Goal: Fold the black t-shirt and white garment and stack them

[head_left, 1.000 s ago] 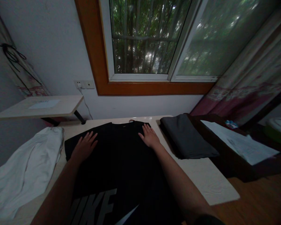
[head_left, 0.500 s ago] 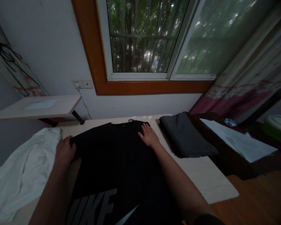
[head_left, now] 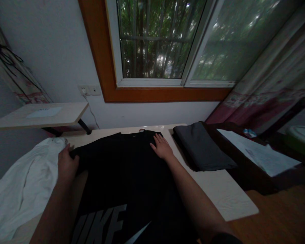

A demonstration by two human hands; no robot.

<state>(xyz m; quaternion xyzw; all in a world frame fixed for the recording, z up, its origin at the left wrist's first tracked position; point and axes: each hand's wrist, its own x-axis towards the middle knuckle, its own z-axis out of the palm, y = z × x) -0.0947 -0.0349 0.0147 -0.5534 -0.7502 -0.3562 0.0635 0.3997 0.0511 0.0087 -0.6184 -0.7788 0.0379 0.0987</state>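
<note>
A black T-shirt [head_left: 132,169] with grey letters and a pale swoosh lies spread front up on the light table [head_left: 226,193], collar toward the window. My left hand [head_left: 67,163] grips the end of its left sleeve, fingers closed round the cloth. On the shirt's right shoulder, my right hand [head_left: 162,146] rests flat with the fingers stretched out. The lower part of the shirt runs out of view at the bottom, and its right sleeve cannot be made out.
White crumpled cloth [head_left: 33,179] lies left of my left hand. A small raised shelf [head_left: 66,115] stands behind it. Folded dark grey cloth [head_left: 203,145] is at the right, beside a dark surface with a paper sheet [head_left: 256,152]. The window [head_left: 162,44] is ahead.
My left hand has moved slightly left and up, drawing the sleeve end outward with it. My right hand stays in place on the shoulder.
</note>
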